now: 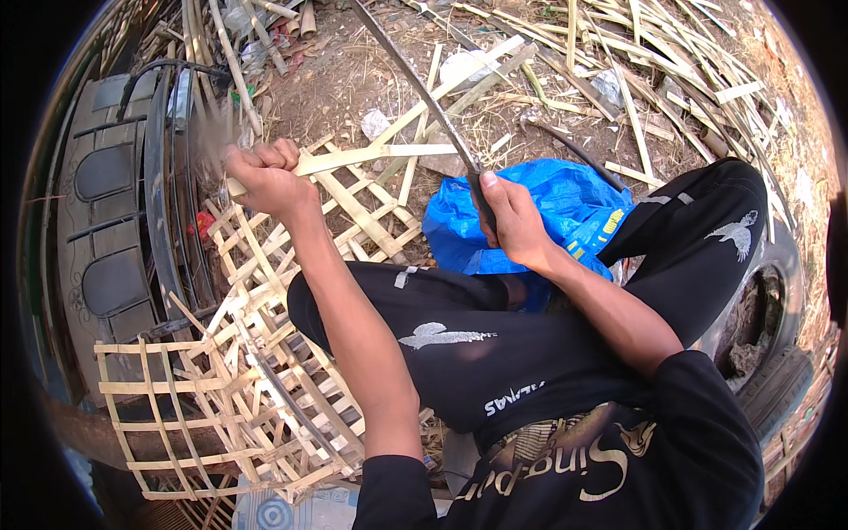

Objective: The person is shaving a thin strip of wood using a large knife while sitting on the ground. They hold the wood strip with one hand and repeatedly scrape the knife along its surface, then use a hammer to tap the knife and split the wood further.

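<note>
At far left, behind everything else, a dark gray metal panel [110, 230] with two arched insets, bent by the lens. Just right of it, a small red scrap [201, 224] near the ground. Below, spread from the lower left toward the middle, a bamboo lattice [168, 420] with wide square openings at its left edge and denser, crisscrossed slats further right.

Above the lattice, the left hand [274, 181], clenched in a fist around the near end of a pale, flat bamboo strip [353, 157]. Held roughly level, in front of the lattice, with a short stub past the fist on the left and the long part to the right, as far as the blade of a machete [415, 79]; impossible to tell whether touching the blade or only passing close to it. Slanting up and left from the right hand [512, 216], the long dark blade, out of view at the top edge. Wrapped firmly round the dark handle [483, 199], the fingers of that hand, with the thumb along its upper part.

Behind and beneath the right wrist, a crumpled blue plastic sheet [548, 199], and along its upper right edge a dark rod [579, 155]. Below both forearms, folded legs in black trousers [424, 300] with pale bird prints. At upper right, on brown soil, a loose heap of split bamboo [662, 71]. At far right, beside the bent knee, a worn tire [791, 265]
</note>
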Demonstrator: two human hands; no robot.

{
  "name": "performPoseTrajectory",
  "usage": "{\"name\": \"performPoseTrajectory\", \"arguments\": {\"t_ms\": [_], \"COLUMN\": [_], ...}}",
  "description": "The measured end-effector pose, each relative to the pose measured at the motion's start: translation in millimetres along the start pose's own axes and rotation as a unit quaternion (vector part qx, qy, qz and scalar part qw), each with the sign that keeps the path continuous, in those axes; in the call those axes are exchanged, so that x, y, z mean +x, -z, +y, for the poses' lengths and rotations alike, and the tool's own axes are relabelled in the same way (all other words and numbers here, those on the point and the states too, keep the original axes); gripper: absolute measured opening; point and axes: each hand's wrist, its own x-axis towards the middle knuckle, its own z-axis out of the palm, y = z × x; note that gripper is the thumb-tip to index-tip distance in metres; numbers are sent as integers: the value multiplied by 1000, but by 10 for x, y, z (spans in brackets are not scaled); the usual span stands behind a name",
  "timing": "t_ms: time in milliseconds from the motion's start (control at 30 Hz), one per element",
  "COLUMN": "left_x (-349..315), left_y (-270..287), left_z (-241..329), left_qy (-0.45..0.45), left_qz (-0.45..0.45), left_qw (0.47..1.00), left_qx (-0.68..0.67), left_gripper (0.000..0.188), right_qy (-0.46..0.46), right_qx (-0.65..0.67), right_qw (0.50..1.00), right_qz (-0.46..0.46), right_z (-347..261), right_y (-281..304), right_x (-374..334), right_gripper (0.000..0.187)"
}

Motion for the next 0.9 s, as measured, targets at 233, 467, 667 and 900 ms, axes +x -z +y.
{"name": "performPoseTrajectory", "arguments": {"t_ms": [233, 467, 667, 900], "left_x": [56, 40, 62, 30], "left_y": [28, -96, 14, -204], "left_z": [-1, 1, -73, 266], "left_qy": [13, 22, -6, -36], "left_qz": [44, 2, -1, -47], "left_qw": [999, 1000, 999, 998], "left_qx": [-6, -15, 41, 15], "left_gripper": [42, 46, 48, 47], "right_qy": [-239, -121, -110, -155], "right_qx": [-189, -93, -100, -89], "right_qw": [952, 988, 989, 983], "right_qz": [14, 20, -1, 37], "right_z": [522, 156, 162, 262], "right_y": [193, 139, 43, 144], "right_x": [110, 122, 116, 119], "right_gripper": [77, 66, 67, 66]}}
